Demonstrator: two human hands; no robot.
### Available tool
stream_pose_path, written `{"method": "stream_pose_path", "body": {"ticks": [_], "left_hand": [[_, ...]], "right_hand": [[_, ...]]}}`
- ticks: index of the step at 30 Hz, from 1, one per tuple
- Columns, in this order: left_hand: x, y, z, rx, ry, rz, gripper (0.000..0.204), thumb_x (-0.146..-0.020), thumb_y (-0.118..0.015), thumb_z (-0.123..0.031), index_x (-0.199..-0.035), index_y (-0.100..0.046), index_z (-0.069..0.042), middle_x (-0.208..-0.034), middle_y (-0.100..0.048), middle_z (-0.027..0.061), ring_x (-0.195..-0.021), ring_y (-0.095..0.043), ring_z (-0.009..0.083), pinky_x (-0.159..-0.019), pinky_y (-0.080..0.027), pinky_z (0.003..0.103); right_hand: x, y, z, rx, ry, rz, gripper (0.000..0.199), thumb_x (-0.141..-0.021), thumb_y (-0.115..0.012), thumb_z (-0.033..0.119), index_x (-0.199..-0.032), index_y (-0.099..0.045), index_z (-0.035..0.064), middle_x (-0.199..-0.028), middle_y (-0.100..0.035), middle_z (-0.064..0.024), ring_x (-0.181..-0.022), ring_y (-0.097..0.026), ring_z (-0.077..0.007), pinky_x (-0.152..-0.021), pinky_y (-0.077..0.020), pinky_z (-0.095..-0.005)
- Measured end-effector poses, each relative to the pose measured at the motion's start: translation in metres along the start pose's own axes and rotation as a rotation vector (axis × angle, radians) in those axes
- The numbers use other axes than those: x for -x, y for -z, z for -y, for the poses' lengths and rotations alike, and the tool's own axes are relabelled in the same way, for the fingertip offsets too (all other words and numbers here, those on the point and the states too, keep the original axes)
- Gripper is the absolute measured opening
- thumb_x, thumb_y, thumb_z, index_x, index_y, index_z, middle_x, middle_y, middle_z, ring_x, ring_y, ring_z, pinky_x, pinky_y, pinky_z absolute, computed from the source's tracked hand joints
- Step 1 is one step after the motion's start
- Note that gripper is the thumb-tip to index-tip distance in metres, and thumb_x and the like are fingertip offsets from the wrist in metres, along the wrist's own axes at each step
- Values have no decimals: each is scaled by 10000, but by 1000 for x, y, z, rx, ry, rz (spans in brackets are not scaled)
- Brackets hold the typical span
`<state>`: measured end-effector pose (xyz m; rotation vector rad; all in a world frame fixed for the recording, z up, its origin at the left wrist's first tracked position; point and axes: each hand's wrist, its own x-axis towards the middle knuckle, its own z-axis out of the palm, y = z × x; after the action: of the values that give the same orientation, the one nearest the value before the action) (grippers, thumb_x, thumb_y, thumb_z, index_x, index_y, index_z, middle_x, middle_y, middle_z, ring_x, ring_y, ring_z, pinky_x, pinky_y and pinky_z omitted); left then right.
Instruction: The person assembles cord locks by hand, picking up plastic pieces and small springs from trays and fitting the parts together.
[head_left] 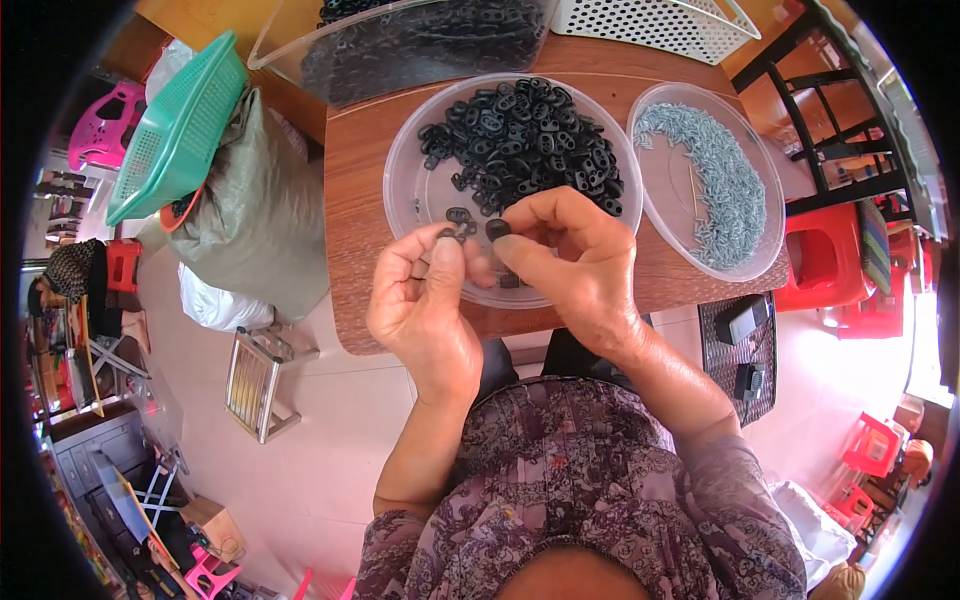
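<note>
My left hand (428, 300) is closed, thumb and forefinger pinching a small black plastic piece (458, 233). Opposite it, my right hand (585, 262) pinches another small dark, rounded piece (497, 229) between thumb and fingertips. The two pieces are close together but apart. Both hands hover over the near rim of a round clear plastic tub (393, 170). Inside that tub lies a heap of black plastic pieces (545, 130) with paired holes. To its right, a second clear tub (660, 225) holds many small silvery-blue pins or screws (735, 215).
The tubs stand on a wooden table (352, 240). Behind are a clear bin (400, 55) of black pieces and a white perforated basket (655, 32). A green basket (180, 140) tops a sack (262, 210) at left. A metal stool (262, 385) and red stools (822, 255) flank the table.
</note>
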<state>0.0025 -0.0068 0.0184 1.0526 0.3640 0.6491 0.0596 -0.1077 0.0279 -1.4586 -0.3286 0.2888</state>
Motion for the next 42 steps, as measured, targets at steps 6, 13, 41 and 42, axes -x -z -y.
{"method": "stream_pose_path", "body": {"ticks": [6, 13, 41, 42], "left_hand": [[7, -3, -6, -100, 0, 9, 201, -859, -566, -31, -1036, -550, 63, -781, -617, 79, -627, -569, 93, -572, -468, 205], [7, -3, -7, -154, -30, 15, 185, -825, -561, 5, -995, -566, 76, -754, -620, 111, -578, -579, 126, -493, -463, 224], [8, -1, -2, -275, -62, 4, 147, -790, -582, 62, -935, -575, 78, -724, -618, 97, -548, -562, 99, -495, -451, 195], [8, -1, -1, -288, -81, 5, 147, -788, -583, 63, -934, -576, 76, -722, -617, 96, -546, -562, 98, -495, -451, 194]], "right_hand": [[-9, 9, 5, -210, -133, 53, 156, -760, -603, -8, -914, -595, -30, -788, -613, -29, -715, -545, -52, -651, -458, -195], [-15, 17, 2, -262, -306, 166, 214, -751, -608, 36, -954, -615, -29, -809, -622, -60, -655, -521, -96, -606, -413, -218], [-14, 14, -2, -210, -198, 147, 186, -757, -629, 12, -937, -632, -37, -778, -636, -59, -658, -553, -81, -595, -437, -203], [-14, 14, -2, -210, -197, 147, 186, -757, -629, 12, -937, -632, -37, -778, -636, -59, -658, -553, -81, -595, -437, -203]]}}
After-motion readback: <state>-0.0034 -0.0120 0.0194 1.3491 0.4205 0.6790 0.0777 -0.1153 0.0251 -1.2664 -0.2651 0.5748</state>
